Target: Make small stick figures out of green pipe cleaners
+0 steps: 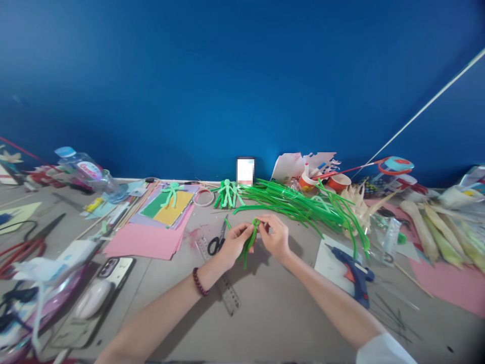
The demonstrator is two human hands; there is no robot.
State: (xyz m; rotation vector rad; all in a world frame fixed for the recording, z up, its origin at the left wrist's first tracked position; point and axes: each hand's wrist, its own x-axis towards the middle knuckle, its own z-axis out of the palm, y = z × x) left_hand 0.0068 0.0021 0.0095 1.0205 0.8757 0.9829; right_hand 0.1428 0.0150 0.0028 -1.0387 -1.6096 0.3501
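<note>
Green pipe cleaner (250,242) is sitting right between both hands, long axis running toward the person; left hand (234,243) and right hand (276,236) are both pinching it just above the worktop (273,303).

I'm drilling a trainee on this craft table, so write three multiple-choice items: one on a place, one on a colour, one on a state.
1. Where does the hot glue gun lie?
A. beside the right forearm
B. on the pink paper
C. by the water bottle

2. What colour is the pipe cleaner held in both hands?
A. red
B. green
C. yellow

3. How do the scissors lie?
A. held in the left hand
B. standing in a cup
C. flat on the table, unheld

Answers:
1 A: it rests on white paper next to the right forearm.
2 B: the left hand and right hand pinch a green piece.
3 C: they lie just beyond the left hand, untouched.
</note>
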